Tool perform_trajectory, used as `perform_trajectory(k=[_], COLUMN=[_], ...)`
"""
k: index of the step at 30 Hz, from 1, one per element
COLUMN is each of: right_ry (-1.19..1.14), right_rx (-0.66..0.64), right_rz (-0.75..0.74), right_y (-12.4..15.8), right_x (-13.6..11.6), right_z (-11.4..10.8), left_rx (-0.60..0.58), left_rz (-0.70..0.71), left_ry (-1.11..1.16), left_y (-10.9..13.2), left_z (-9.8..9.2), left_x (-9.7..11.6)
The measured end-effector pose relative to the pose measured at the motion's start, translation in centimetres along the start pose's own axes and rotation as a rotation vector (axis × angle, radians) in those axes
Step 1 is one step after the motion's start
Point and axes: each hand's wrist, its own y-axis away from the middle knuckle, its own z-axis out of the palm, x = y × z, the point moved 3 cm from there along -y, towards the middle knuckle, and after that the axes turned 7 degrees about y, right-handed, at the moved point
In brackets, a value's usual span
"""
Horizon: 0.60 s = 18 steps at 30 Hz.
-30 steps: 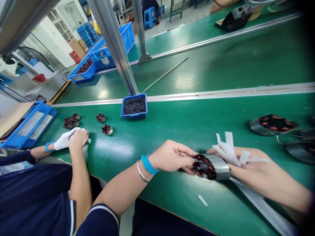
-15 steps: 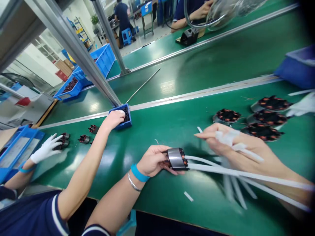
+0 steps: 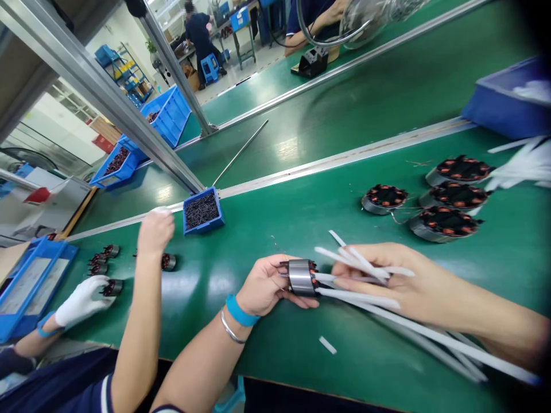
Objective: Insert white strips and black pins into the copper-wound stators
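Observation:
My left hand (image 3: 271,284), with a blue band and a silver bangle at the wrist, grips a round metal motor stator (image 3: 302,277) over the green bench. Long white strips (image 3: 413,321) stick out from the stator's right side. My right hand (image 3: 383,278) pinches several white strips (image 3: 361,261) close beside that side; its fingertips are partly hidden by them. Other stators with black and copper windings (image 3: 447,223) lie behind my right hand, one of them (image 3: 384,198) a little apart. A short white piece (image 3: 328,345) lies on the bench below the held stator.
At the left, a co-worker's gloved hand (image 3: 84,304) touches a small stator, and the other hand (image 3: 155,229) is near a blue box of dark pins (image 3: 201,211). A blue bin (image 3: 501,109) stands at the right near a heap of white strips (image 3: 523,166). A metal post rises behind.
My right hand has come closer to the stator and its strips now point left. The co-worker's bare hand has left the pin box and moved left. The view has shifted slightly.

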Motion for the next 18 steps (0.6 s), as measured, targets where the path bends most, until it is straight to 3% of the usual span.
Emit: perform_trajectory(k=[4,10,18], right_ry=[0.007,-0.106,0.005], right_rx=[0.020,0.125,0.143], right_rz=[0.021,0.062,0.088], right_y=[0.0,-0.6,-0.9], right_x=[-0.4,0.7,1.1], right_z=[-0.8,1.9,2.6], left_rx=[-0.014,-0.016,0.169], left_rz=[-0.013,-0.014,0.217], left_ry=[0.032,-0.077,-0.382], left_y=[0.0,0.4,0.7], left_z=[-0.1,0.6,0.9], left_x=[0.0,-0.2,-0.6])
